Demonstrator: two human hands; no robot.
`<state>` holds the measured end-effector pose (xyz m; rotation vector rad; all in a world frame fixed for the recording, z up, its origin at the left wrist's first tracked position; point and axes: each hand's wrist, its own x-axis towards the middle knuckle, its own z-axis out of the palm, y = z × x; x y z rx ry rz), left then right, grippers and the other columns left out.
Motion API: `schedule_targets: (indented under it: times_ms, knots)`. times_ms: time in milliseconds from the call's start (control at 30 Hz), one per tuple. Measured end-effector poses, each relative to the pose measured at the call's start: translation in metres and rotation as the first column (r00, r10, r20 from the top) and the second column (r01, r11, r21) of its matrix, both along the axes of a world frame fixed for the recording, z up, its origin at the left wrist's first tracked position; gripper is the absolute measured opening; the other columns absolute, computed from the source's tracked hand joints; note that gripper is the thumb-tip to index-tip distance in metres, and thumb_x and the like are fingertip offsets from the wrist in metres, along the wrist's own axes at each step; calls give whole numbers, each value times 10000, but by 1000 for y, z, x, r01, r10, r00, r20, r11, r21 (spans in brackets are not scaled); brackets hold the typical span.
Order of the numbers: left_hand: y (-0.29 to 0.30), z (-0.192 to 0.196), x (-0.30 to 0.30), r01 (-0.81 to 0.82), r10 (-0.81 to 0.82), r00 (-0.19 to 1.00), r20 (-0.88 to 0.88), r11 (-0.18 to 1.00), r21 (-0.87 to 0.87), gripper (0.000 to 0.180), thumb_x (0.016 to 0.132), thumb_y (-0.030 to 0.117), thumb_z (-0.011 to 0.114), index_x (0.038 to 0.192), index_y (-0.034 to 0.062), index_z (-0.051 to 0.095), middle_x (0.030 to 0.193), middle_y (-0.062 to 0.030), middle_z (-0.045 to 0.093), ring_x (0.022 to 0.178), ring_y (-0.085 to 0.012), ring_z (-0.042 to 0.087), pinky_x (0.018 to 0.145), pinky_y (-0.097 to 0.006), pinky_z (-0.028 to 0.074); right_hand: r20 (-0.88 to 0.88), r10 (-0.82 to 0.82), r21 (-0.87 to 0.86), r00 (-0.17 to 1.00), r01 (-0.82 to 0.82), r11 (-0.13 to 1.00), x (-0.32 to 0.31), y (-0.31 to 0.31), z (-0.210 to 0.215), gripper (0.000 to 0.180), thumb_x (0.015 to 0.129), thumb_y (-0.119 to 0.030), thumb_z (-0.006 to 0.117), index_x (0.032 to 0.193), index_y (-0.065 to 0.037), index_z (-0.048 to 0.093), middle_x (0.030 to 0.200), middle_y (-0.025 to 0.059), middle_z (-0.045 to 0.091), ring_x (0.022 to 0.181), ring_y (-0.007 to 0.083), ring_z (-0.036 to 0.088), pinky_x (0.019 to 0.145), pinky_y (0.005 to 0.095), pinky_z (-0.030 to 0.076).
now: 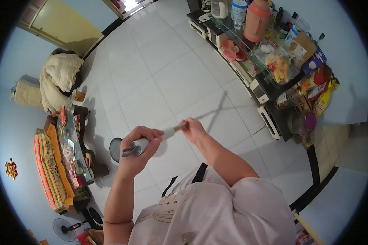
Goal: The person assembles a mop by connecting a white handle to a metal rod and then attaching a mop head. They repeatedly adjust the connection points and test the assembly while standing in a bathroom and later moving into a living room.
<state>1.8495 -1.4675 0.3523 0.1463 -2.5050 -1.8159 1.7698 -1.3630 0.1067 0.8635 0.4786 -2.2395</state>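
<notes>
My left hand (pixel 138 147) is closed around the white handle (pixel 142 144) of a long-handled tool, which has a grey loop at its near end. My right hand (pixel 192 128) pinches the thin metal shaft (pixel 178 128) where it leaves the handle. Both hands are held up in front of my chest, above the white tiled floor (pixel 163 77). What the far end of the tool is cannot be told; only thin shadows show on the tiles.
A low glass coffee table (pixel 71 147) with clutter and a striped sofa (pixel 47 171) stand at the left. A long cabinet (pixel 261 61) at the right holds a pink thermos, jars and packets. A round dark stool (pixel 115 149) sits below my left hand. A floor fan (pixel 64 229) is at the lower left.
</notes>
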Motion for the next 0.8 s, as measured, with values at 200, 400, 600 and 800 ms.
schedule_targets:
  times_ms: [200,400,600,800]
  knots:
    - [-43,0,-57,85,-93,995,-44,982,-168,106,756,-35,599,748,19,508,795,-82,621,939,-234,625,747,-306,479,-44,-4,-40,999,2,999,-87,-68,-2,62,848,-8,448,809,40,456,769,129,525,705,209,554,682,297,508]
    - [-111,20,-96,166,-163,985,-54,985,54,97,760,-33,594,762,14,509,804,-97,616,951,-259,613,797,-332,469,-49,-76,13,996,77,997,-96,-80,34,63,848,-21,488,827,36,473,806,132,534,740,205,564,739,303,514]
    - [-190,-13,-167,293,-328,942,70,907,302,53,801,-49,574,824,-10,546,858,-123,621,968,-248,594,842,-352,461,75,-236,170,969,221,960,-92,-98,8,61,840,-15,479,841,45,469,844,143,539,798,231,579,784,319,530]
    - [-222,-76,-243,439,-541,811,222,814,380,83,804,-7,597,849,12,530,897,-94,627,1021,-208,582,857,-318,459,192,-504,375,842,412,830,-111,-127,-61,60,822,-61,479,823,-4,460,816,135,507,728,237,564,677,332,539]
